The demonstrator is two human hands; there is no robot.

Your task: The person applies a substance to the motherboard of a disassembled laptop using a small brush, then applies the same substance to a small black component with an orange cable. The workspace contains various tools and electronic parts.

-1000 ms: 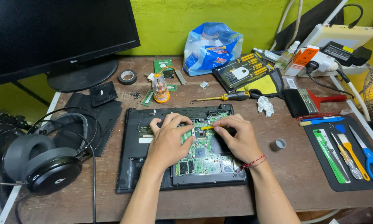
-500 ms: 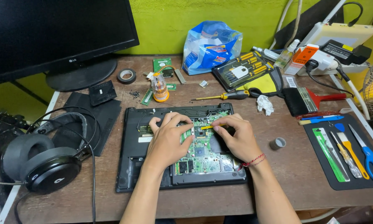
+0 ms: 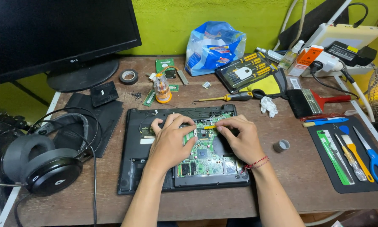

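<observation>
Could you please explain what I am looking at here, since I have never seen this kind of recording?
There is no machine here: a person works with two bare hands, filmed by a camera on their head looking down at a wooden desk. In the middle lies an opened laptop with its green circuit board exposed. The left hand rests on the board. The right hand holds a small yellow tool against it. Around them lie headphones, a monitor, a tape roll, a screwdriver, a bit set, a blue bag, a brush and a mat with scissors.
</observation>
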